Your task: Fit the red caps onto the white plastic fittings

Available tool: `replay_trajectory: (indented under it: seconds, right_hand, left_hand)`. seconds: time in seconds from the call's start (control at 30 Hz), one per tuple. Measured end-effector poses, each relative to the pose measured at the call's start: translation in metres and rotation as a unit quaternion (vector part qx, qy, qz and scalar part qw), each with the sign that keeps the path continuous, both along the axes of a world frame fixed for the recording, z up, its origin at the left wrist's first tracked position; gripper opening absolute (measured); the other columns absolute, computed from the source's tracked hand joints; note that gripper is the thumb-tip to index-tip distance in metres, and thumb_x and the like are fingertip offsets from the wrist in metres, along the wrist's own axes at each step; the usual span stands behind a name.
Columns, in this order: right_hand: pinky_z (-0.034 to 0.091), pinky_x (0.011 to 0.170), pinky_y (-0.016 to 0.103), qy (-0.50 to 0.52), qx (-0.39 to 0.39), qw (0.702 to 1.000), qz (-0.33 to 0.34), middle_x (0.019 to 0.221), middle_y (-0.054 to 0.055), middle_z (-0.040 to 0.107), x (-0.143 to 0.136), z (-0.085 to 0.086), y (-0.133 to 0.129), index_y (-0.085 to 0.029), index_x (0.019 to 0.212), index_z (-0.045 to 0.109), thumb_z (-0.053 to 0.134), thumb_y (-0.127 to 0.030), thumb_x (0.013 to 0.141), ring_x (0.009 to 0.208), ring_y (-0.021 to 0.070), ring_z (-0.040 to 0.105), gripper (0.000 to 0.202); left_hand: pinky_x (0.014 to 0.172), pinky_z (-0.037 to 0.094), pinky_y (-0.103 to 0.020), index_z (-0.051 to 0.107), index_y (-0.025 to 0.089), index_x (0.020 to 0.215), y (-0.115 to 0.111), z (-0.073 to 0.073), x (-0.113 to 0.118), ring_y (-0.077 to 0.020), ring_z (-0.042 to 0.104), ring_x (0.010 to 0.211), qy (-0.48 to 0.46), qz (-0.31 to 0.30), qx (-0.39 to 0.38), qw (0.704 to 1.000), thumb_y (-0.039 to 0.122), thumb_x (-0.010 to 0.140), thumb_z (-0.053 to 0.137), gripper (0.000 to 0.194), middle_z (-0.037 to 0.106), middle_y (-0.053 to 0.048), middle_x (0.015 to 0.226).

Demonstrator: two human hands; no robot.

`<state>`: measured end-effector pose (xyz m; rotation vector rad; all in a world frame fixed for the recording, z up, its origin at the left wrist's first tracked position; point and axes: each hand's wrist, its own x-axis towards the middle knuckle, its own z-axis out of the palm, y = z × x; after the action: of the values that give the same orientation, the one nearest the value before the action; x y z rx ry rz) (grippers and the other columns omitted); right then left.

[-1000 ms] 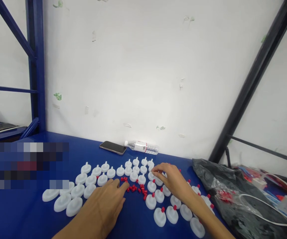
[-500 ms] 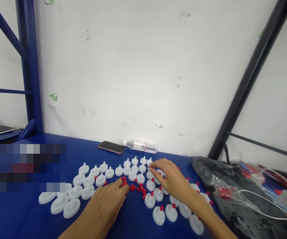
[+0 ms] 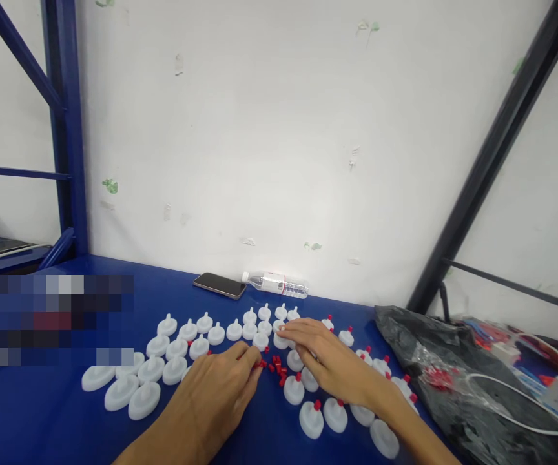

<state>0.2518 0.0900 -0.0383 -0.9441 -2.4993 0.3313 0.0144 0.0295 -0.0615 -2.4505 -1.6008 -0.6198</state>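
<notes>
My left hand [image 3: 216,394] is palm down, its fingers bent and closed over a loose heap of small red caps [image 3: 276,367]. Its fingertips are hidden, so what they pinch does not show. My right hand [image 3: 330,358] reaches in from the right, fingertips closed on a white oval spouted lid [image 3: 281,340]. Several more white spouted lids [image 3: 151,369] without caps stand to the left and behind the heap. On the right, around and under my right forearm, similar lids [image 3: 311,421] carry red caps on their spouts. My right hand covers some of them.
A phone [image 3: 219,285] and a clear plastic bottle [image 3: 276,284] lie at the back of the blue table [image 3: 148,274] by the wall. A black plastic bag [image 3: 453,387] with a white cable lies at the right. Blurred-out items [image 3: 59,320] are at the left.
My right fingertips have moved down and left onto a white lid, which has shifted from its place. My left hand has moved slightly right across the red caps.
</notes>
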Motion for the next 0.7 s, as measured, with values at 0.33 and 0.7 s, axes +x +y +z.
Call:
replay_trajectory:
  seconds: [0.33,0.7]
  right_hand:
    - [0.050,0.086,0.032,0.081,-0.033,0.996,0.029,0.110,0.000,0.069,-0.009,0.018,-0.012,-0.028,0.103,0.066,0.064,-0.027,0.100,0.099,0.0193,0.065,0.004]
    - [0.042,0.102,0.033,0.042,-0.097,0.994,-0.002,0.120,-0.008,0.072,-0.016,0.023,-0.035,-0.038,0.118,0.063,0.075,-0.034,0.091,0.108,0.0185,0.065,0.030]
  left_hand:
    - [0.069,0.059,-0.035,0.068,0.025,0.105,0.004,0.007,-0.018,-0.0211,0.076,0.077,-0.161,-0.051,0.092,0.981,0.023,0.103,0.049,0.019,0.076,-0.001,0.098]
    - [0.069,0.055,-0.023,0.066,0.028,0.104,0.005,0.001,-0.017,-0.0131,0.076,0.077,-0.191,-0.147,0.117,0.963,0.028,0.108,0.045,0.022,0.078,0.006,0.090]
